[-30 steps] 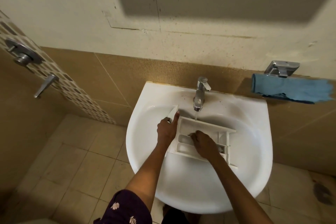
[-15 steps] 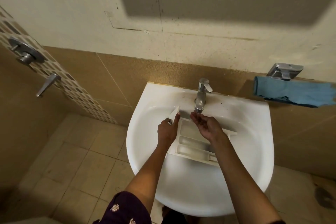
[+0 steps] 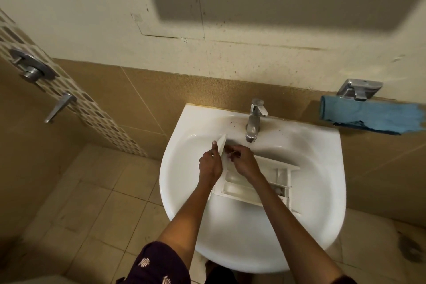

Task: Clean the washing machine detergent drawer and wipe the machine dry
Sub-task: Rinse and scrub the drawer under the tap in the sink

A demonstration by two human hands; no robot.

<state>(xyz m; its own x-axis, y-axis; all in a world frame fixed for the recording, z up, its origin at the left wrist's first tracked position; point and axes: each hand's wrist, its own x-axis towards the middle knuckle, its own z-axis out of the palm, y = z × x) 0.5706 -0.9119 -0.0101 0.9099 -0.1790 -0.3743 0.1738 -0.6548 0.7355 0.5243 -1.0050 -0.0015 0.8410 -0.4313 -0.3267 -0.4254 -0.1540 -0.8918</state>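
The white detergent drawer [image 3: 234, 189] lies tilted in the white sink [image 3: 322, 173], its front panel at the left, below the chrome tap [image 3: 254, 120]. My left hand [image 3: 209, 166] grips that front panel, thumb up along its edge. My right hand [image 3: 244, 163] is inside the drawer's left end, right against the panel. Its fingers are bent and blurred, and I see nothing held in them. My right forearm covers the drawer's middle compartments.
A blue cloth [image 3: 368, 115] hangs from a chrome holder [image 3: 359, 89] on the wall right of the sink. A shower valve [image 3: 30, 69] and a lever [image 3: 60, 106] are on the left wall. Beige floor tiles lie below.
My right hand went from the drawer's middle up to the tap spout, then came down to the left end beside the front panel. My left hand kept its grip.
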